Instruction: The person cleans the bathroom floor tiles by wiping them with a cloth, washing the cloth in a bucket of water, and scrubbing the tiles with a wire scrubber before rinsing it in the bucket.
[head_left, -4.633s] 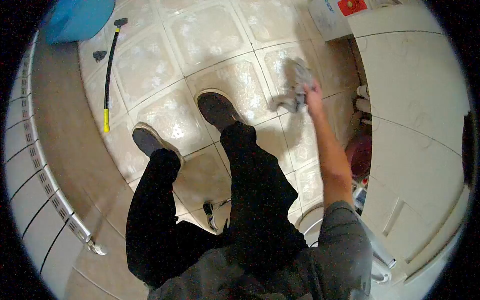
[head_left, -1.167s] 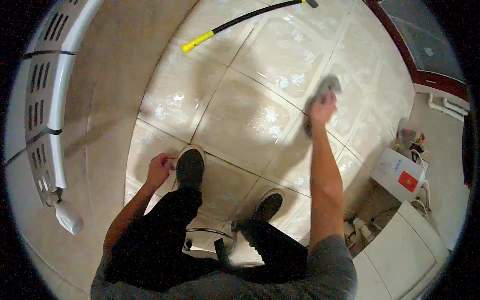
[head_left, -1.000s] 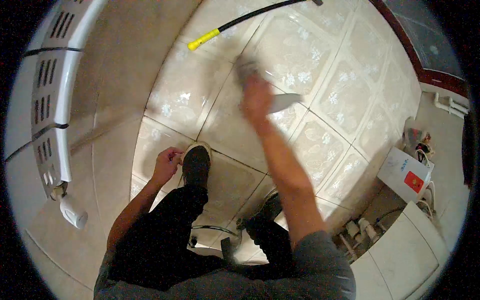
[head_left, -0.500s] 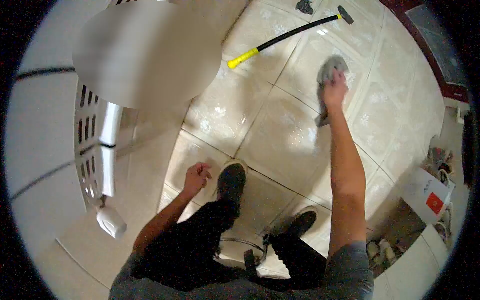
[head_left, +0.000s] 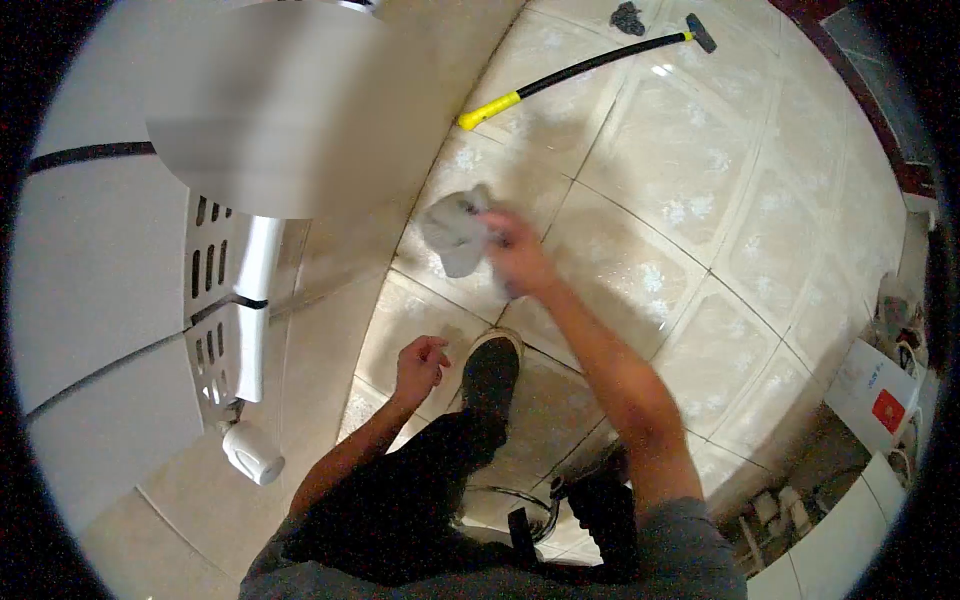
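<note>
A crumpled grey cloth is gripped in my right hand, low over the floor tiles left of centre. The hand is slightly blurred. My left hand hovers beside my left shoe, with its fingers loosely curled but apart and nothing in them. Beyond the cloth, a black tool with a yellow grip lies on the tiles. Near its head sits a small dark grey clump.
A white radiator with a valve knob runs along the left wall. A blurred pale round object covers the upper left. At the right stand a white box with a red label, pipes and a white panel.
My right hand has swept the cloth from the upper right to the left, towards the wall. My left hand has stayed beside the shoe. The view has shifted slightly.
</note>
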